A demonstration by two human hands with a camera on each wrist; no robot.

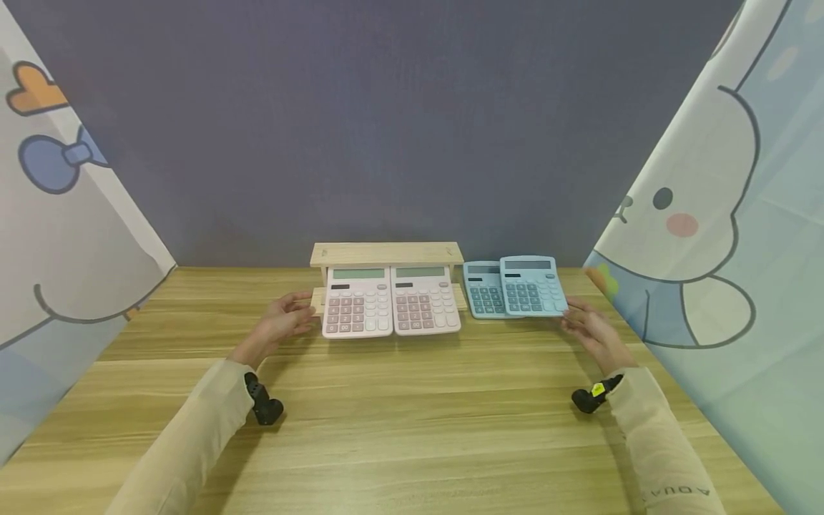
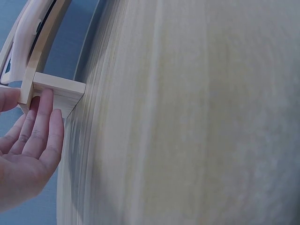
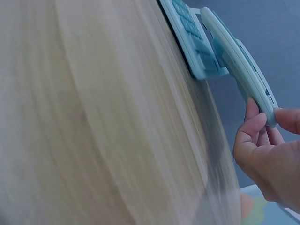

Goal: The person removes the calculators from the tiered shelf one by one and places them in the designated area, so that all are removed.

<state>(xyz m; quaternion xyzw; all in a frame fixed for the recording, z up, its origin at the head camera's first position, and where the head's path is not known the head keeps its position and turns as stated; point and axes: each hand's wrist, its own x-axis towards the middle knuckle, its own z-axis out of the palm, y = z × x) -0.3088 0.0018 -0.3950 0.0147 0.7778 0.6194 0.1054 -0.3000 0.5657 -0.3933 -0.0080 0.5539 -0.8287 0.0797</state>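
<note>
One blue calculator (image 1: 529,286) is held up off the table (image 1: 412,422), right of the wooden stand (image 1: 386,254) — its near right corner clamped between thumb and fingers of the right hand (image 1: 592,330). It partly overlaps a second blue calculator (image 1: 483,295); whether they touch, I cannot tell. The left hand (image 1: 278,323) pinches the stand's left end, thumb opposite fingers. A left pink calculator (image 1: 357,307) and right pink calculator (image 1: 425,304) lean there side by side.
</note>
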